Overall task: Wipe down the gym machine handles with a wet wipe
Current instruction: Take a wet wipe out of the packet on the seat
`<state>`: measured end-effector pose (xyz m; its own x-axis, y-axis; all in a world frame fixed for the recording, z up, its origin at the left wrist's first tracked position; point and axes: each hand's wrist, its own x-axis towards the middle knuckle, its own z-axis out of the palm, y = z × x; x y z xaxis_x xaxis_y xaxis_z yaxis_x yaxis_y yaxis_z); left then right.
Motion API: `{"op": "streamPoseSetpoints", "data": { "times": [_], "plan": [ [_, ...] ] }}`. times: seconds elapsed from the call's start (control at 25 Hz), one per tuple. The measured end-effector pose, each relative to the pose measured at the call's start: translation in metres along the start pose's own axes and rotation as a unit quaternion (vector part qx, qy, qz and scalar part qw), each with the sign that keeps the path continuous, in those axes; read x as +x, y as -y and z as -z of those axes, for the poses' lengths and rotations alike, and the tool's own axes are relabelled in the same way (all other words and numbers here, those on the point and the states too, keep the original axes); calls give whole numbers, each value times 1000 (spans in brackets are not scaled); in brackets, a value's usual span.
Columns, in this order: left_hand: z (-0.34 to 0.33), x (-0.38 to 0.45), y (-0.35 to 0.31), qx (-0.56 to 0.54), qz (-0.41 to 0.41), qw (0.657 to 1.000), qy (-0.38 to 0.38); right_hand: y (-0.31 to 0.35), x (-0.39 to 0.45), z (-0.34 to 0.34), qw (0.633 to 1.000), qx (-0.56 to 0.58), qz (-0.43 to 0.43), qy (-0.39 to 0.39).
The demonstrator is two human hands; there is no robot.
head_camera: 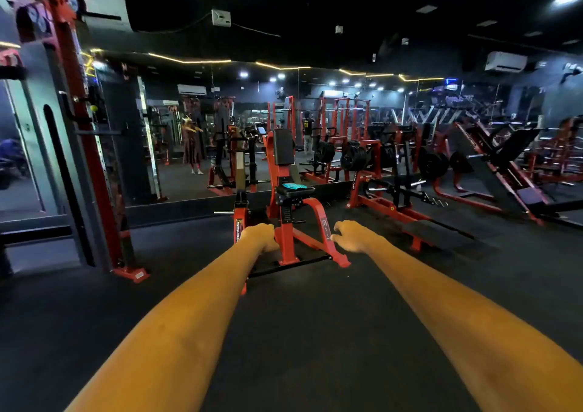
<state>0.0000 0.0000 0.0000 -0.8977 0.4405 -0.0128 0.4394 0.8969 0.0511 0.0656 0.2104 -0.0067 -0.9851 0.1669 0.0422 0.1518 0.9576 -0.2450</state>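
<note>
The red gym machine (284, 197) stands ahead of both outstretched arms, its black seat (295, 190) beyond and above the fingertips and its upright black pad (283, 150) further off again. On the seat lies a teal item (294, 186), probably the wet wipe or its packet; the view is too distant and dim to tell which. The machine's handles cannot be picked out with certainty from this angle.

Left hand (260, 235): extended forward, fingers curled loosely, nothing visible in its grasp. Right hand (351, 235): likewise extended, fingers loosely bent and slightly spread, holding nothing. Neither hand touches the machine; the red frame leg (321, 222) appears between the two sets of fingers, but lies beyond them.

Judged step: the approach, before any wiping. No wipe is in hand and no handle has been contacted. The next move calls for closing on the seat, taking up the teal item with one hand, and, if it is a packet, drawing a wipe from it with the other.

Containers: no bin, bucket or dispenser is identifiable near the fingers. The teal item is the only candidate, and its contents cannot be seen.

Beyond the fingers to the right stands a plate-loaded machine (394, 172); to the left, a tall red rack (85, 134). A mirrored wall (195, 134) lies behind.
</note>
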Motion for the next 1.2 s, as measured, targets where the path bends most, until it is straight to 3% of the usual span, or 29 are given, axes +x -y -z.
{"op": "streamPoseSetpoints", "data": {
  "times": [0.2, 0.4, 0.72, 1.2],
  "plan": [
    [4, 93, 3, -1, 4, 999, 41, -23, 92, 6, 1000, -15, 6, 5],
    [18, 199, 3, -36, -13, 999, 18, -30, 205, 25, 999, -14, 41, -8],
    [-27, 358, 51, 9, 43, 998, 54, -44, 373, -21, 998, -29, 57, 27],
    [-19, 639, 107, -33, -20, 999, 31, -55, 647, -27, 1000, 2, 23, 10]
  ]
}}
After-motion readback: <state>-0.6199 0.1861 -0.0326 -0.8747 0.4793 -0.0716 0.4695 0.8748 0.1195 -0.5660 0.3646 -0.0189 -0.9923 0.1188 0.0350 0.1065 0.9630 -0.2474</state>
